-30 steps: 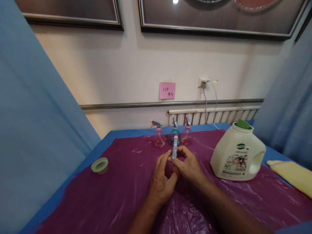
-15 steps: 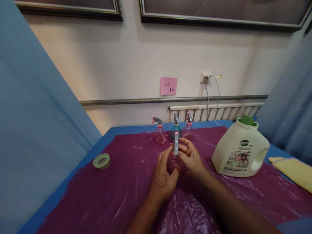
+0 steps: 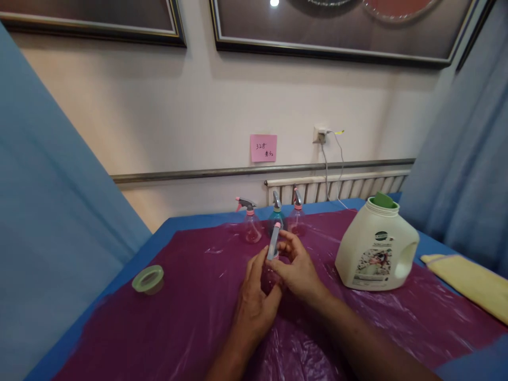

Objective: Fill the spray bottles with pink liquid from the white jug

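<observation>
A clear spray bottle with a grey and pink spray head (image 3: 273,242) stands upright between my hands near the table's middle. My left hand (image 3: 256,296) is wrapped round the bottle's body from the left, and its thumb lies across the near side. My right hand (image 3: 297,267) grips the bottle's neck and collar just under the spray head, with thumb and fingers closed. Much of the bottle is hidden by my hands. Just behind it stand a blue spray bottle (image 3: 277,216) and two clear ones, one to the left (image 3: 251,228) and one to the right (image 3: 297,218).
A large cream jug (image 3: 375,254) with a green piece in its mouth stands on the right, beside a folded yellow cloth (image 3: 466,283). At the left sits a small green-rimmed tub (image 3: 148,278). Purple plastic sheeting (image 3: 190,317) covers the blue tabletop. A wall stands behind.
The held bottle's spray head has turned and now leans to the right at its top. My right hand has shifted round the neck. The whole view has swung slightly right and up.
</observation>
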Demonstrator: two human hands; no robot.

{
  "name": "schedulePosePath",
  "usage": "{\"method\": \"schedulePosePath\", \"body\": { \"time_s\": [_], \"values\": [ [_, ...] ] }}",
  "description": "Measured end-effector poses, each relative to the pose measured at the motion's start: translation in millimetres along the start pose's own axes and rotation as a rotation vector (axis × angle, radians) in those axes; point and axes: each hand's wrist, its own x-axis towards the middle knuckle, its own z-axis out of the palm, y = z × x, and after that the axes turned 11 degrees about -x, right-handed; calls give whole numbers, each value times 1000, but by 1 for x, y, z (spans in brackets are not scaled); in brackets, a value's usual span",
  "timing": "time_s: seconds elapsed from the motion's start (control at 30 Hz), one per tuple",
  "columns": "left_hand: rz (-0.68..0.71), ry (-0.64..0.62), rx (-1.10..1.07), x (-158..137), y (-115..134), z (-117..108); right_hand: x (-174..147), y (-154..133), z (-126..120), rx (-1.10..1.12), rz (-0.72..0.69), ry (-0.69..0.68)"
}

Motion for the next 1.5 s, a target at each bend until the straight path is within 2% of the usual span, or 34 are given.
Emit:
{"method": "schedulePosePath", "body": {
  "time_s": [0.1,0.3,0.37,0.53,0.63,0.73,0.87,0.97,1.1,1.2,1.33,1.5],
  "values": [
    [6,-7,-17,2,3,-1,-2,-2,1,-3,-29,1],
    [15,-1,-17,3,1,-2,-9,-12,-8,41,-42,-175],
    [0,-3,-24,2,0,-1,-9,-13,-10,27,-30,-186],
    [-35,-11,-16,3,1,-1,-5,-14,-8,-103,-13,-38],
    [-7,-17,-16,3,3,-1,-4,-12,-1,-92,-24,50],
    [6,-8,-34,2,4,-1,-4,-7,5,-50,-51,61],
    [23,-5,-48,2,4,0,-6,-4,1,-40,-79,5],
    [24,-12,-41,1,6,1,-11,-4,-6,8,-96,-95],
    [-18,-12,-31,1,10,2,-14,-4,-11,84,-62,-177],
    [-3,-17,-17,1,13,3,-12,-2,-11,35,-24,-127],
    [43,-20,-3,1,13,3,-10,-1,-9,-61,-44,-2],
    [38,-20,-17,0,11,3,-8,0,-4,-46,-49,23]
  ]
}}
